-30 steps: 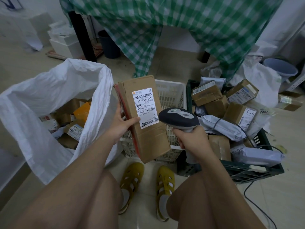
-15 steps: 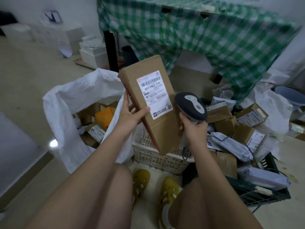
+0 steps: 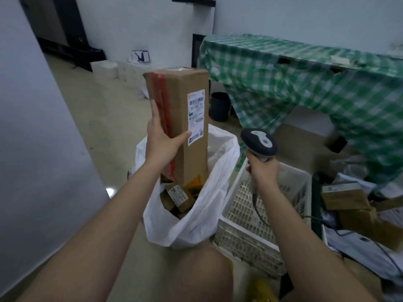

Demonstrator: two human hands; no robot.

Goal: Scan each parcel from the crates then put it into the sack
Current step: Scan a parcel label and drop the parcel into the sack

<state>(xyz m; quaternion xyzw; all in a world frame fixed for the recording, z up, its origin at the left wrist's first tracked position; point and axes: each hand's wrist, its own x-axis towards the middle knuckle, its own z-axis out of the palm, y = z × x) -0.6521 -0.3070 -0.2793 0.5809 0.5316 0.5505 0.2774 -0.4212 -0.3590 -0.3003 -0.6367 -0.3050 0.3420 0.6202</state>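
Pale walls and a beige floor frame the spot where I sit, with a green-and-white checked cloth (image 3: 305, 83) draped over a table at the far right. My left hand (image 3: 162, 142) grips a tall cardboard parcel (image 3: 185, 127) upright, fingers flat along its red-taped side and thumb pressed across the front just below the white barcode label (image 3: 196, 116). The box is a long, smooth brown cuboid, and its lower end hangs over the open mouth of the sack (image 3: 196, 219), a thin, crinkled white woven bag standing on the floor in front of me with smaller labelled cartons already inside. My right hand (image 3: 262, 171) is curled tight round the handle of the barcode scanner (image 3: 259, 141), whose rounded dark grey head sits above my fist, to the right of the parcel and apart from it. Beneath that hand is a white plastic crate (image 3: 250, 232) with perforated lattice walls. Further right, a dark green crate (image 3: 316, 203) holds brown boxes and grey poly mailers in a loose heap.
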